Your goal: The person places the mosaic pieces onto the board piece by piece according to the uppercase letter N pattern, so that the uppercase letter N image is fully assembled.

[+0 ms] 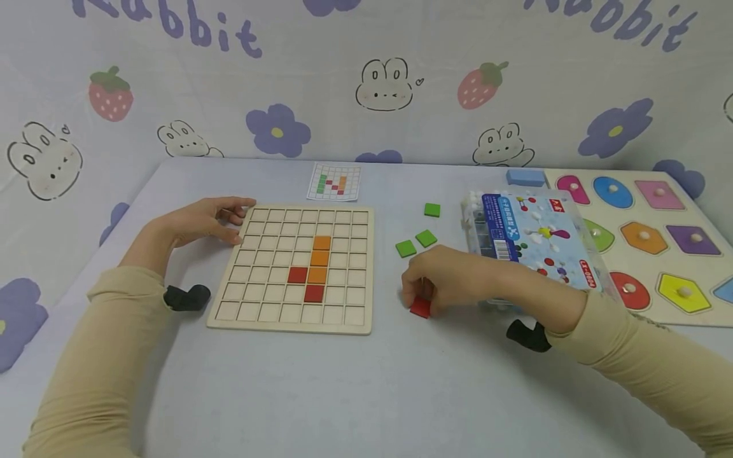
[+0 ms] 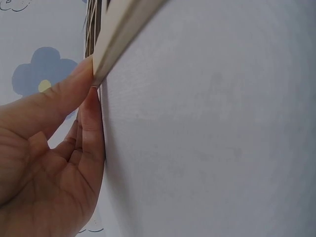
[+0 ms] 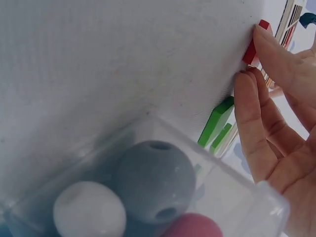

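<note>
A pale wooden grid board (image 1: 263, 312) lies on the table, holding three orange tiles (image 1: 319, 257) in a column and two red tiles (image 1: 297, 275). My left hand (image 1: 195, 221) touches the board's upper left edge with extended thumb and index finger; in the left wrist view the thumb (image 2: 74, 91) meets the rim. Right of the board, my right hand (image 1: 449, 277) pinches a red square tile (image 1: 420, 308) at the tabletop. The right wrist view shows that red tile (image 3: 256, 44) at the thumb tip. Green tiles (image 1: 406, 248) lie just beyond this hand.
Behind the board lies a small card (image 1: 334, 182) printed with a coloured grid pattern. A clear plastic box (image 1: 538, 235) of model balls stands by the right forearm. Farther right are a shape puzzle board (image 1: 624, 305) and a blue block (image 1: 525, 177).
</note>
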